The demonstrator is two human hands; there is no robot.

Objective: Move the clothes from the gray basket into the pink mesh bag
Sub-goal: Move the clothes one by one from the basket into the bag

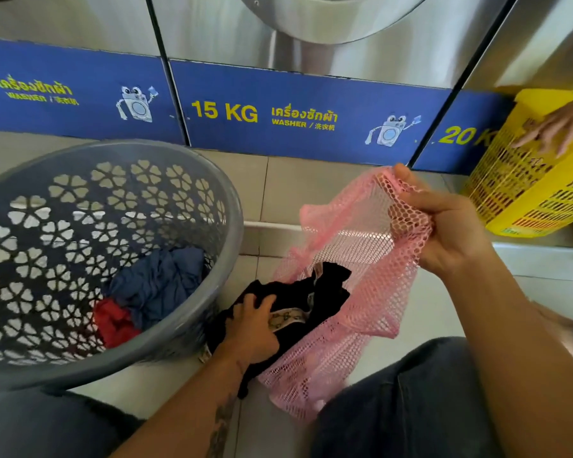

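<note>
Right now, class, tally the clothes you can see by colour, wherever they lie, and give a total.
Black: 1, the black garment that the left hand pushes into the pink mesh bag, whose rim the right hand holds
Blue: 1, the blue garment in the gray basket
Red: 1, the red garment beside it in the basket
Total: 3

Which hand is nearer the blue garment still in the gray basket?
Left. The left hand grips the black clothing just outside the gray basket, close beside the blue garment. The right hand holds the pink mesh bag rim, farther off.
</note>
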